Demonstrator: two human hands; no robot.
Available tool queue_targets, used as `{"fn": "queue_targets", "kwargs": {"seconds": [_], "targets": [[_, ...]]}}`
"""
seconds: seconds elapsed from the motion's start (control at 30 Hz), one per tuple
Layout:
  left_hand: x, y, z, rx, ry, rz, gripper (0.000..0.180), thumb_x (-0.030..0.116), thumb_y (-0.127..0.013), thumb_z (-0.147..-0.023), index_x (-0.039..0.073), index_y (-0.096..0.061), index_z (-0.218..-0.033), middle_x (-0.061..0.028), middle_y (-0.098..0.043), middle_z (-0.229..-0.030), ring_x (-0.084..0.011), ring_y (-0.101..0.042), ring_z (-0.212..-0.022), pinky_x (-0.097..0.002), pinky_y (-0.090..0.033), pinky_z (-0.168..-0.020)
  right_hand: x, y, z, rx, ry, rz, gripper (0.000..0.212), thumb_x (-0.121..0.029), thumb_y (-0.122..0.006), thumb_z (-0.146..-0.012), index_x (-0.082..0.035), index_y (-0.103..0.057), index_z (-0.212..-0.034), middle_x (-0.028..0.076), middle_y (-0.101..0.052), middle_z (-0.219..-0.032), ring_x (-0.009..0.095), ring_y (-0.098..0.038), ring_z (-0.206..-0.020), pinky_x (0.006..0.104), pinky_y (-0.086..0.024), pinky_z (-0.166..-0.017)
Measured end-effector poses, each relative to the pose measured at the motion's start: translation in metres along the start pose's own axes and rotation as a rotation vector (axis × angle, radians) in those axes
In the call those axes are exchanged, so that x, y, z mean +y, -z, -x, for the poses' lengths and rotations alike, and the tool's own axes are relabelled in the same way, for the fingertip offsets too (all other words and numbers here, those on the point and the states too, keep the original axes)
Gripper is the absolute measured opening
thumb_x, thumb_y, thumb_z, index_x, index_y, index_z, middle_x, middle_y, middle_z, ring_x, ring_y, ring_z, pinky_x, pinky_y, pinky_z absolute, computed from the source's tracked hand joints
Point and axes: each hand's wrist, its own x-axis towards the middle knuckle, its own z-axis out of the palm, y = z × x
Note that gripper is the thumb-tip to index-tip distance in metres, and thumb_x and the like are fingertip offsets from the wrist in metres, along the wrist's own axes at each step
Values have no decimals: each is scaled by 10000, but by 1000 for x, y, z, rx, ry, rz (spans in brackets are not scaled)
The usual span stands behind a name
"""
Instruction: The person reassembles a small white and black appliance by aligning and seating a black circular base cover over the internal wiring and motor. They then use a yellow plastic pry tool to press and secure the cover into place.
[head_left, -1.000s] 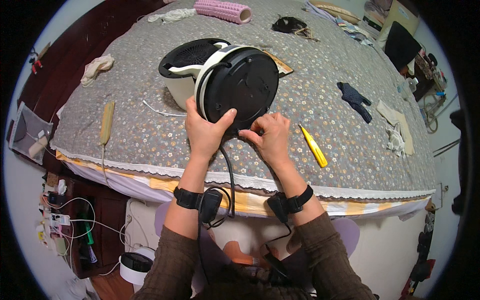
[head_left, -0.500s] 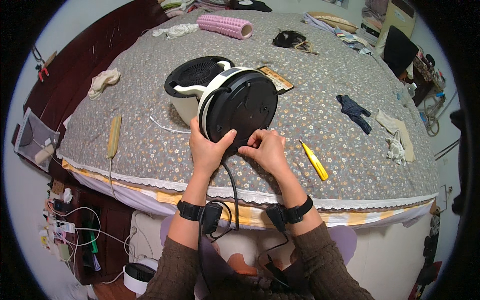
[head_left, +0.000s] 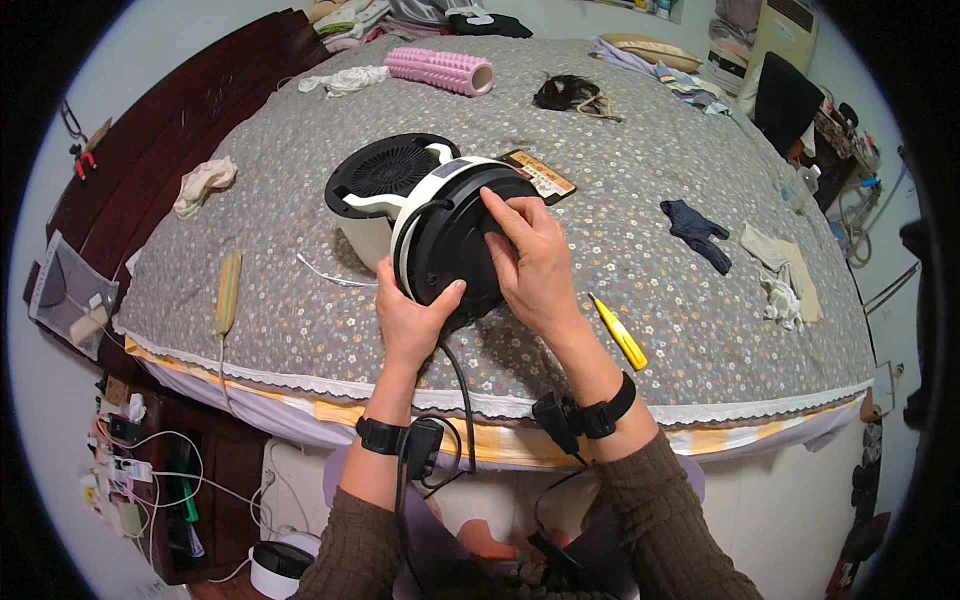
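A person seen from above works at a bed covered by a grey floral bedspread (head_left: pixel 290 230). Near the middle of the bed lies a white-and-black electric appliance (head_left: pixel 432 222), tipped on its side so that its round black base (head_left: pixel 448 248) faces the person. A black vented grille (head_left: pixel 392 172) shows at its far left, above a white body (head_left: pixel 365 240).

The left hand (head_left: pixel 410 318) grips the base's lower left edge, its thumb lying on the black underside. The right hand (head_left: pixel 535 262) rests against the right part of that underside, index finger and thumb apart; whether it grips anything cannot be told.

A black power cord (head_left: pixel 462 375) hangs from below the base, between the forearms. To the right of the right hand lies a slim yellow screwdriver (head_left: pixel 620 332). Beyond the appliance are a dark-edged flat panel (head_left: pixel 548 180) and, farther off, a pink textured foam roller (head_left: pixel 438 71).
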Motion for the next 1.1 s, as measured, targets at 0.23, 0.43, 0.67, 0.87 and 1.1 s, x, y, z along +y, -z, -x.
{"fn": "queue_targets", "kwargs": {"seconds": [0.23, 0.43, 0.67, 0.87, 1.1], "targets": [[1, 2, -1, -31, 28, -5, 702, 280, -909, -679, 14, -509, -1191, -190, -674, -1074, -311, -672, -980, -405, -530, -870, 8, -5, 3, -5, -41, -66, 474, 68, -633, -863, -54, -639, -1320, 121, -615, -1031, 249, -623, -944, 341, -503, -829], [3, 1, -1, -14, -12, -24, 702, 285, -914, -675, 6, -511, -1177, -188, -677, -1060, -315, -674, -971, -402, -530, -864, 10, -1, -1, -58, -84, -225, 479, 6, -630, -892, -60, -609, -1366, 96, -615, -1016, 197, -625, -924, 306, -511, -847], [5, -1, 2, -14, -46, -73, 688, 263, -899, -714, 4, -500, -1211, -169, -663, -1103, -281, -657, -989, -392, -522, -878, 59, 56, 23, -15, -490, -251, 449, -95, -713, -857, -77, -655, -1301, 125, -717, -948, 206, -694, -805, 338, -555, -756], [4, -1, 2, -27, -29, -26, 696, 229, -899, -722, 1, -500, -1246, -153, -644, -1160, -246, -626, -1039, -368, -502, -922, 65, 57, 79, -454, -274, 215, 274, -197, -752, -837, -73, -746, -1081, 141, -703, -960, 323, -685, -925, 459, -514, -845], [-3, -2, 1, -49, -13, 49, 743, 187, -893, -729, -8, -476, -1313, -149, -607, -1234, -229, -598, -1099, -358, -482, -970, 70, 30, 72, -332, -396, 282, 226, -249, -764, -821, -88, -764, -981, 126, -706, -934, 315, -675, -946, 461, -476, -854]]}}
